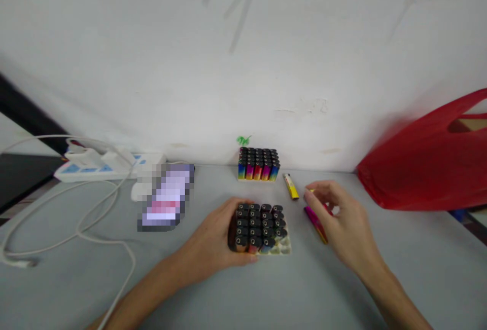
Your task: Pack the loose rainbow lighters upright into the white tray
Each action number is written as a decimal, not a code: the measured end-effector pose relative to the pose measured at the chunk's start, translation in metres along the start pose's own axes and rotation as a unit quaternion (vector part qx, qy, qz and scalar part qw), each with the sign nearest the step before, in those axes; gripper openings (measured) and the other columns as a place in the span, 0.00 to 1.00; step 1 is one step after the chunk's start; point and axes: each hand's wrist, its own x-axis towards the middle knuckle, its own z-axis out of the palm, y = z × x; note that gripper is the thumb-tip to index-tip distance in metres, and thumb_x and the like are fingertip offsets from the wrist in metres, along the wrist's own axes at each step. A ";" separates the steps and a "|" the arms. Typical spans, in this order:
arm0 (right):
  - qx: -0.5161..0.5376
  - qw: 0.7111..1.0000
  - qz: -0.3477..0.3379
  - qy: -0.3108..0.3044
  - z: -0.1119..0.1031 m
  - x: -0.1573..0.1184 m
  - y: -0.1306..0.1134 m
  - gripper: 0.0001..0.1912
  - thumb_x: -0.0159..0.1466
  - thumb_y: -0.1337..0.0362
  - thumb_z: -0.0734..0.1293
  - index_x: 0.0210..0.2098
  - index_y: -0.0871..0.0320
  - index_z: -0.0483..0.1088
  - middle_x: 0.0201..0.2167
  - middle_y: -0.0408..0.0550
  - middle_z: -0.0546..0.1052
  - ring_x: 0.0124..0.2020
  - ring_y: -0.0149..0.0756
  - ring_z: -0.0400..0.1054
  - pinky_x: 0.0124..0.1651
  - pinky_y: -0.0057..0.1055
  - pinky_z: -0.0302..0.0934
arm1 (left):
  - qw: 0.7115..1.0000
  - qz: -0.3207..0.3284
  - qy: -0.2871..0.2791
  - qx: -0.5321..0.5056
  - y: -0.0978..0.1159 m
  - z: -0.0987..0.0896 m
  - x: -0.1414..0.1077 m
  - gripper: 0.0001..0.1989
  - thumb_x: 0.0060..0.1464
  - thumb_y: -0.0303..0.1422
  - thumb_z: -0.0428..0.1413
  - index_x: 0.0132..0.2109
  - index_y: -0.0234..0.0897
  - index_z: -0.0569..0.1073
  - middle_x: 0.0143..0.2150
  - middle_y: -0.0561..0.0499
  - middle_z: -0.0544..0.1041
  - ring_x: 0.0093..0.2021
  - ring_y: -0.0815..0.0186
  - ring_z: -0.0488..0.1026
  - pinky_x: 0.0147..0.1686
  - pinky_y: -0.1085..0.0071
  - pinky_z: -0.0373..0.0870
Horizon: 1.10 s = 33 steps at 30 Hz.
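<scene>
My left hand (216,239) is wrapped around the left side of a tray of lighters (262,226). The lighters stand upright in rows with their black tops up. Several bare sockets show at the front right corner of the pale tray (283,247). To the right, my right hand (338,218) is closed in a pinch around a lighter, mostly hidden by the fingers; a yellow bit shows at the fingertips. Just below those fingers a purple and yellow lighter (316,224) lies on the table. A yellow lighter (291,186) lies flat behind the tray's right side.
A second block of colourful lighters (258,164) stands against the wall. At left are a blurred-out phone (167,198), a white power strip (152,160) with plugs, and a looping white cable (79,228). A red bag (422,162) sits at the right.
</scene>
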 end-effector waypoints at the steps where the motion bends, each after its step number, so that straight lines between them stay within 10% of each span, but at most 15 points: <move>1: -0.058 0.998 0.020 0.022 0.001 0.002 0.008 0.15 0.74 0.49 0.68 0.48 0.54 0.78 0.39 0.49 0.82 0.37 0.45 0.75 0.42 0.40 0.64 | 1.000 -0.002 -0.002 -0.002 0.000 0.000 0.000 0.41 0.46 0.34 0.78 0.65 0.45 0.72 0.60 0.47 0.84 0.58 0.46 0.83 0.60 0.53 0.79; 6: -0.292 0.954 0.064 -0.004 0.002 0.007 0.044 0.18 0.74 0.51 0.65 0.49 0.57 0.79 0.46 0.63 0.82 0.51 0.62 0.75 0.50 0.49 0.60 | 1.000 -0.003 -0.002 -0.004 0.002 -0.001 0.000 0.39 0.48 0.32 0.76 0.65 0.44 0.72 0.58 0.47 0.84 0.56 0.46 0.84 0.60 0.52 0.79; 11: -0.256 0.964 0.073 -0.019 0.003 0.006 0.054 0.17 0.73 0.49 0.66 0.38 0.54 0.78 0.39 0.60 0.83 0.43 0.58 0.76 0.44 0.46 0.59 | 1.000 -0.003 -0.001 -0.001 0.002 0.000 0.000 0.41 0.47 0.33 0.78 0.66 0.45 0.71 0.61 0.46 0.83 0.58 0.46 0.83 0.61 0.52 0.78; 24: 0.031 0.997 0.071 0.016 0.006 0.010 0.026 0.28 0.73 0.37 0.68 0.51 0.56 0.78 0.45 0.55 0.84 0.36 0.44 0.79 0.38 0.40 0.71 | 1.000 -0.005 -0.005 -0.006 0.003 -0.001 0.000 0.40 0.47 0.32 0.77 0.65 0.44 0.71 0.61 0.46 0.83 0.59 0.46 0.82 0.59 0.54 0.79; 33: 0.352 0.919 0.171 -0.047 0.002 0.009 0.006 0.26 0.59 0.46 0.84 0.48 0.56 0.83 0.38 0.48 0.83 0.37 0.39 0.76 0.39 0.32 0.72 | 1.000 -0.003 -0.002 -0.005 0.004 -0.001 0.000 0.40 0.47 0.33 0.78 0.64 0.44 0.72 0.60 0.47 0.83 0.58 0.46 0.82 0.60 0.54 0.78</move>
